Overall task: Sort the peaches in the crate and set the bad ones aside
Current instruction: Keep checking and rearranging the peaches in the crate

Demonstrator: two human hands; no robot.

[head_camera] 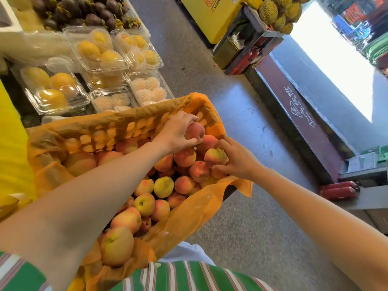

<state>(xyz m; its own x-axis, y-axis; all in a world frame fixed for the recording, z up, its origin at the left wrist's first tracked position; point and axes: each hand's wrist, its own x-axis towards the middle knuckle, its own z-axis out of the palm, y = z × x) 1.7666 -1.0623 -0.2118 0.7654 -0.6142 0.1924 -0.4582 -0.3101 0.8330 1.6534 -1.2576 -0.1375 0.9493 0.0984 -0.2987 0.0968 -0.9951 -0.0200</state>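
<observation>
Beside boxed mangoes (90, 49), a peach (194, 131) is gripped above the orange-lined crate (117, 118) by the left hand (178, 132) while a second peach (215, 157), in the pile, is cupped by the right hand (239, 162); each should be turned fully for bruises.

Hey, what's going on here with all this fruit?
A person is working through a crate lined with orange plastic and full of peaches. The left grip holds one peach up at the far end. The right grip grasps a second peach on the pile beside it.
</observation>
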